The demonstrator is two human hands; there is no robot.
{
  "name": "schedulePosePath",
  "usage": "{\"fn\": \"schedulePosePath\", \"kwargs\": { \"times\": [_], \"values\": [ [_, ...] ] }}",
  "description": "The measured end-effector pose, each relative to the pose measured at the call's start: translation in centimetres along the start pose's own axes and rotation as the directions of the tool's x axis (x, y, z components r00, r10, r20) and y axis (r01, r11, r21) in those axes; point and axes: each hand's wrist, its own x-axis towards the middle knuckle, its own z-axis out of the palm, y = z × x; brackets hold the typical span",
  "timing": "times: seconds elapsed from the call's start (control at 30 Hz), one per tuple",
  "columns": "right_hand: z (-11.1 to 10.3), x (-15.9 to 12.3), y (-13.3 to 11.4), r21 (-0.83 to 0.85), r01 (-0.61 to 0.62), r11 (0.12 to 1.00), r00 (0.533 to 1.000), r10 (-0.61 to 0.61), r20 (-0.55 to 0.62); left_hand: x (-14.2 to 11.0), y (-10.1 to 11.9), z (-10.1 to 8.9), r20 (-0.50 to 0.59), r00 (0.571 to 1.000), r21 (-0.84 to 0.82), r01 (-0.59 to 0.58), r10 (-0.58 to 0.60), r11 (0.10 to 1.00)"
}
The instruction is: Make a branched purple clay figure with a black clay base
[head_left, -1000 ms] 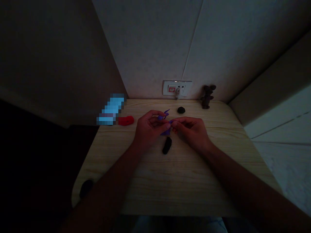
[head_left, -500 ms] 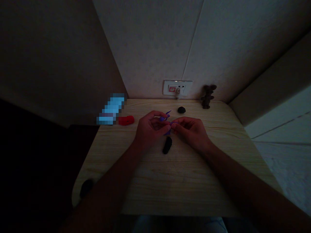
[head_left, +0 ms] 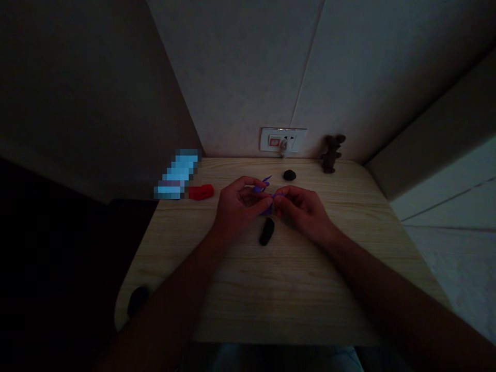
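Over the middle of the table, my left hand [head_left: 242, 202] is closed on a small purple figure [head_left: 258, 189] that looks like modelling clay. A thin pointed piece sticks up from its top, and the fingers hide much of the rest. My right hand [head_left: 304, 207] meets it from the other side, its thumb and forefinger pinching a thin purple part of the same figure. Just below the hands an oblong black lump [head_left: 267, 231] lies on the wood. Behind them sits a rounder black lump [head_left: 289, 175].
A brown big-eared figurine [head_left: 331, 154] stands at the back right by the wall. At the back left are a red piece [head_left: 202, 192] and a blurred-out bright screen [head_left: 178, 174]. A dark round object [head_left: 138, 299] lies at the table's left edge. A wall socket [head_left: 282, 140] holds a plug.
Both hands stay nearly in place. The right fingertips have shifted very slightly at the purple figure, and the figure's top has tilted a little to the left.
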Motion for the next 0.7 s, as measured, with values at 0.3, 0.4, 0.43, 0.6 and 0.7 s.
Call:
{"fn": "schedulePosePath", "kwargs": {
  "times": [0.3, 0.4, 0.43, 0.6, 0.7],
  "values": [
    [-0.17, -0.13, 0.23, 0.008, -0.007, 1.0, 0.994, 0.008, -0.112, 0.03, 0.13, -0.07, -0.011, 1.0, -0.009, 0.005, -0.005, 1.0],
    [-0.07, -0.09, 0.25, 0.043, -0.029, 0.999, 0.995, 0.033, -0.093, 0.08, 0.14, -0.1, -0.031, 1.0, -0.026, 0.006, -0.007, 1.0],
    [-0.05, -0.07, 0.25, 0.045, -0.033, 0.998, 0.996, 0.036, -0.087, 0.09, 0.14, -0.1, -0.034, 0.999, -0.033, 0.008, -0.009, 0.999],
    [-0.06, -0.11, 0.16, -0.012, -0.022, 1.0, 0.995, 0.021, -0.096, 0.1, 0.16, 0.0, -0.038, 0.999, -0.042, 0.02, -0.022, 0.999],
    [-0.06, -0.21, 0.1, -0.043, -0.009, 0.999, 0.994, 0.004, -0.111, 0.08, 0.16, 0.07, -0.032, 0.999, -0.037, 0.018, -0.02, 0.999]
  ]
}}
